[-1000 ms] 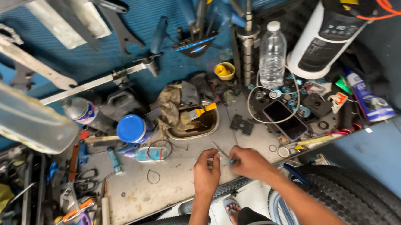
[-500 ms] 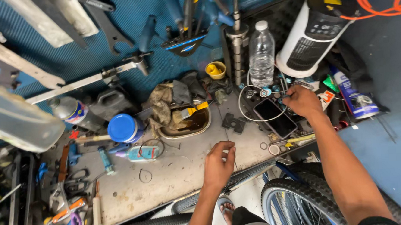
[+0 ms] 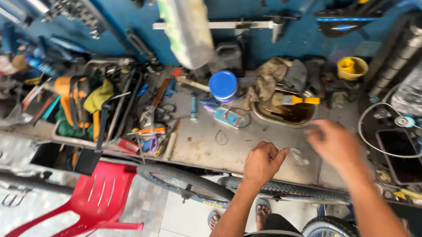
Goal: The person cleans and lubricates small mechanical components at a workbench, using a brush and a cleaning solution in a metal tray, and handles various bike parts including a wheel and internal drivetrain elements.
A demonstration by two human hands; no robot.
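Bike tyre [image 3: 190,182] sat right below the tabletop [image 3: 208,148] edge; left hand [image 3: 261,162] was fisted, blurry right hand [image 3: 334,142] spread, so small parts could've easily rolled off.

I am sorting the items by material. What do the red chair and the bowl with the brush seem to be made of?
Red chair: likely moulded plastic, glossy, one piece with slots in the seat.
Bowl: looks like metal, with a thin shiny rim and a stained brown inside.
Brush: yellow handle, probably plastic.
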